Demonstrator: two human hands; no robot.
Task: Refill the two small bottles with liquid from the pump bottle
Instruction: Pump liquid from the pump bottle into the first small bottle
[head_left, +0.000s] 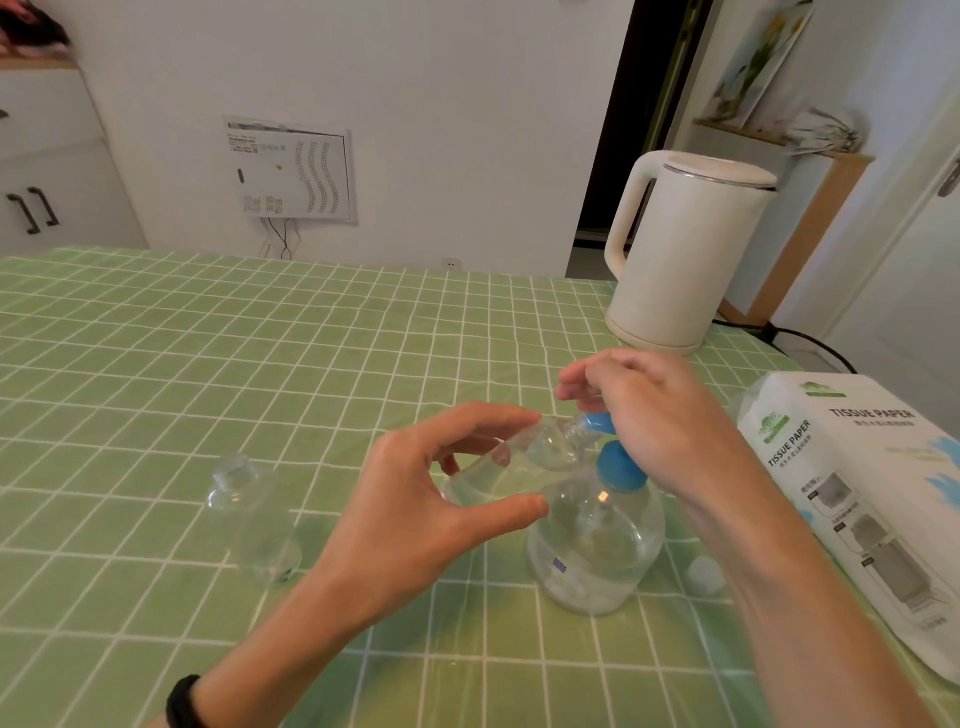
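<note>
Left hand (415, 499) grips a small bottle (511, 467) tilted, neck against the blue pump spout (597, 422); right hand (654, 415) presses the pump, seemingly.

Two small clear bottles (498, 470) (254, 525), one pump bottle (597, 551), one white kettle (680, 260), one tissue paper pack (872, 493), one loose cap (704, 574).
</note>
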